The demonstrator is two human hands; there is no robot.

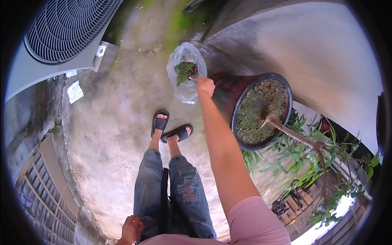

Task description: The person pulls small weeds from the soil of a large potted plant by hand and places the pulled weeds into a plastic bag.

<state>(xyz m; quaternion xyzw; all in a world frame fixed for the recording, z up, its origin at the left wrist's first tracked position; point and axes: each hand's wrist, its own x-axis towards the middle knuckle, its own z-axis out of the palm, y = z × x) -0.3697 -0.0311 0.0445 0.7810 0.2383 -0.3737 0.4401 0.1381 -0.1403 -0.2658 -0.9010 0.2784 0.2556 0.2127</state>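
A clear plastic bag (177, 90) sits ahead of my feet with its mouth spread wide. Inside it lies a clump of green weeds (184, 72) with dark reddish-brown bits. Stretched far forward, my right hand (205, 86) is closed at the bag's right rim; its fingertips are turned away, so what they hold is hidden. Just right of that hand stands a large dark round pot (241, 141) of soil with a small tree (295, 137) leaning out of it. My left hand (131, 228) hangs by my left thigh, fingers loosely bent, nothing seen in it.
Stained concrete floor (118, 110) lies around my sandals (176, 132). A fan unit with a round grille (69, 28) stands at the upper left, near a crumpled white piece (75, 92). A barred metal frame (49, 183) is at lower left, a pale wall (310, 45) at upper right.
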